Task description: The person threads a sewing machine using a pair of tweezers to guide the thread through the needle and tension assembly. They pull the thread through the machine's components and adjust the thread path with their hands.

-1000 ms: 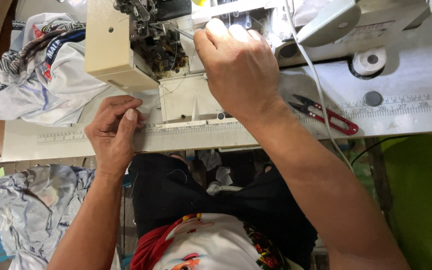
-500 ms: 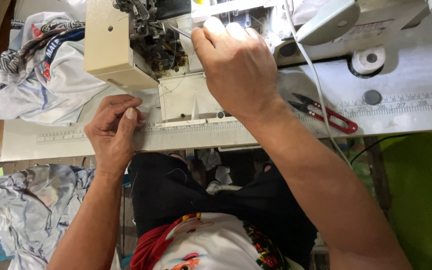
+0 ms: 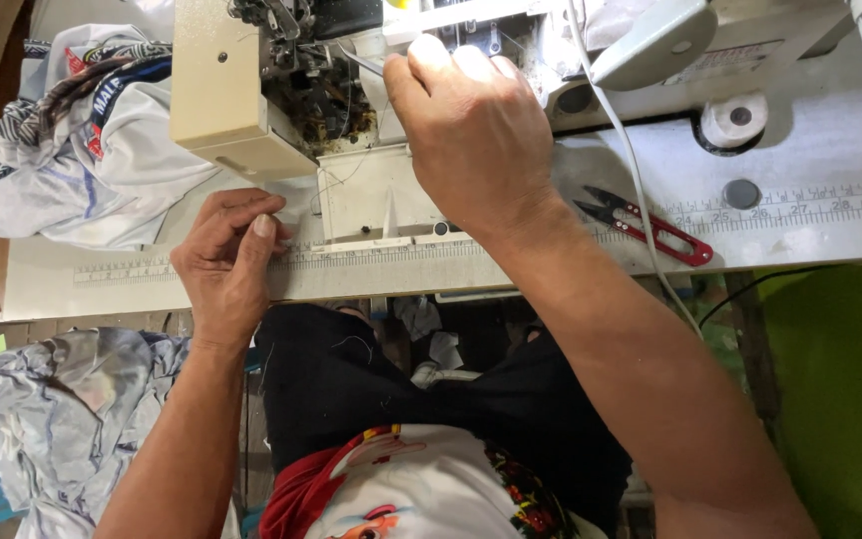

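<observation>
Little has shifted since the earlier frame: the right hand [image 3: 476, 135] stays up at the cream metal sewing machine [image 3: 251, 90], fingers pinched on a thin metal tool [image 3: 363, 60], while the left hand [image 3: 226, 262], curled, rests below-left of it on the table [image 3: 800, 200].

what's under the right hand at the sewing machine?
The right hand covers the sewing machine's needle area. A thin metal tool pokes out left of the fingers; whatever the fingertips grip is hidden.
</observation>
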